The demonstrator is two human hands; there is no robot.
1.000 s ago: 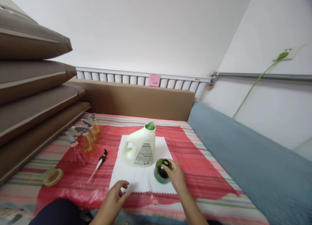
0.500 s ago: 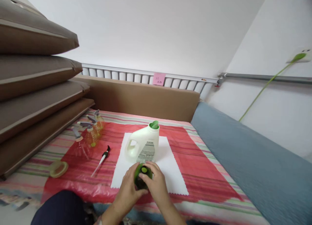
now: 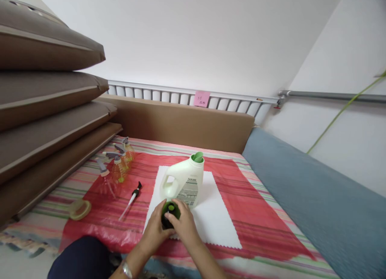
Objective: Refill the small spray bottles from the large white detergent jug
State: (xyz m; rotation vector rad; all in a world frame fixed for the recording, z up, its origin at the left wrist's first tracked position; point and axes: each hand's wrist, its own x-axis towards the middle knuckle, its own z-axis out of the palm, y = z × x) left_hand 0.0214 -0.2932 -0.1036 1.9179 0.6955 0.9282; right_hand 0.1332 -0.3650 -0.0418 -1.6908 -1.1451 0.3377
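Both my hands wrap round a dark green bottle [image 3: 171,214] with an open neck, in front of a large jug. My left hand [image 3: 156,224] grips its left side; my right hand [image 3: 184,222] holds the right side, the thumb by the neck. Just behind stands a pale detergent jug [image 3: 183,182] with a handle and a green pouring spout [image 3: 198,157], uncapped. Jug and bottle are over a white sheet [image 3: 214,214] with a scalloped edge. Left of them lies a black pump dispenser [image 3: 132,198] with a white tube.
Several clear spray bottles [image 3: 119,168] stand at the left, near a roll of tape [image 3: 80,209]. A red plastic sheet [image 3: 259,210] covers part of the striped cloth. Stacked brown cushions [image 3: 54,89] rise at the left; a blue-grey cushion [image 3: 295,190] borders the right.
The view has swung slightly left, so the scene sits farther right. My hands and the green bottle have shifted a little left relative to the jug, the grip unchanged.
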